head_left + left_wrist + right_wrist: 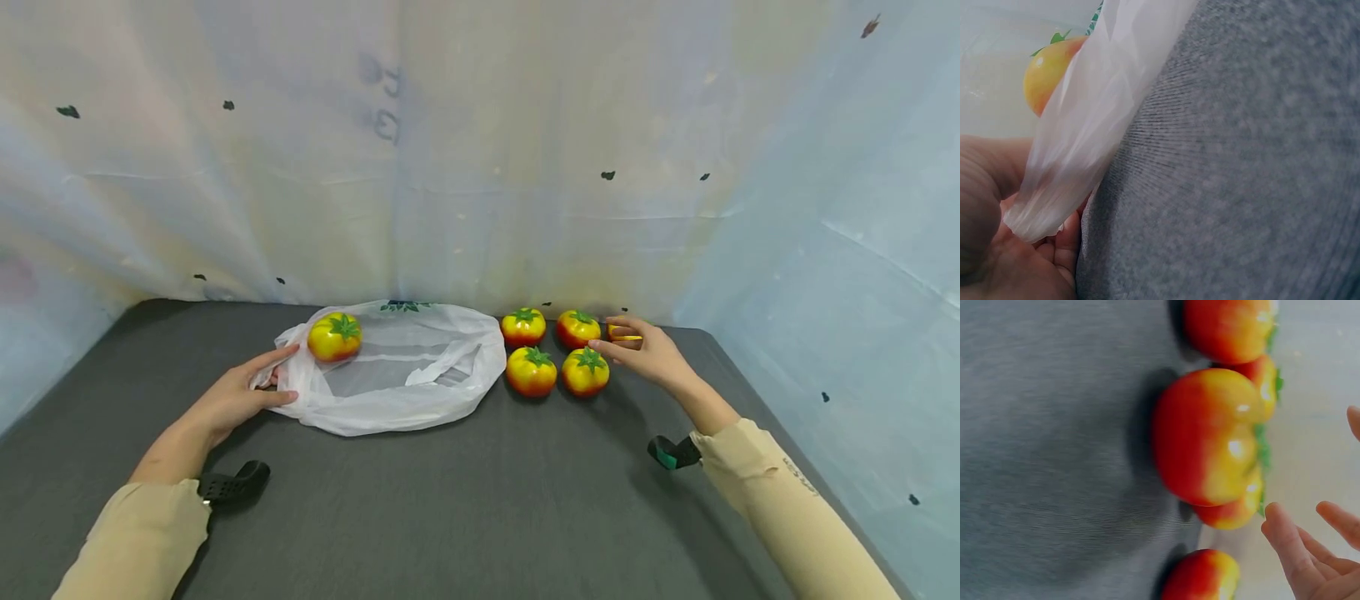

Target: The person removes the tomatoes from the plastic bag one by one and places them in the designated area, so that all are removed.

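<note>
My left hand (232, 402) grips the left end of a white plastic bag (405, 417), which lies spread on the dark table. In the left wrist view, the gathered plastic (1079, 137) runs into the palm between thumb and curled fingers. Close beside those fingers, a yellow-and-red tomato (333, 337) with green leaves sits at the bag's left end; a fold of plastic partly covers it in the left wrist view. Over the right side of a group of tomatoes (531, 372), my right hand (647, 354) hovers with fingers extended and nothing held. It partly hides the rearmost right tomato (622, 333).
The tomatoes stand in two rows just right of the bag, the nearest ones being a front right tomato (585, 372) and its neighbour. Pale hanging sheeting (480, 167) closes off the back and sides of the dark table (450, 517).
</note>
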Action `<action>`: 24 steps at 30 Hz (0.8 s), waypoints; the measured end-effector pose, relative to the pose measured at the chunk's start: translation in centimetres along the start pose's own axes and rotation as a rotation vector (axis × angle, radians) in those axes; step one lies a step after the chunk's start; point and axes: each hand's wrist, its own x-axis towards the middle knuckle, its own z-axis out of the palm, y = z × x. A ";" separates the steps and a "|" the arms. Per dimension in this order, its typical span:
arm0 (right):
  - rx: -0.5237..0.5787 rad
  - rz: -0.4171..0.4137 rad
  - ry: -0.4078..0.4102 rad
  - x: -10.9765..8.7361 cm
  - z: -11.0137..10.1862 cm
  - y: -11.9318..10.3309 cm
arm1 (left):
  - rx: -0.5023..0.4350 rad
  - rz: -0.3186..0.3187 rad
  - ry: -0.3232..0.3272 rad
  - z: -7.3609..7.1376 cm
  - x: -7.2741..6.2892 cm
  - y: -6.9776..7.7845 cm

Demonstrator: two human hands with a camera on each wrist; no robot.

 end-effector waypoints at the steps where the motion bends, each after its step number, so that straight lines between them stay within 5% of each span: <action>1: 0.015 -0.003 0.005 0.1 -0.2 -0.2 | 0.001 -0.002 0.000 0.0 0.0 0.0; 24: 0.094 -0.094 -0.015 1.1 0.2 -3.4 | 0.019 0.010 -0.002 -0.1 0.1 -0.4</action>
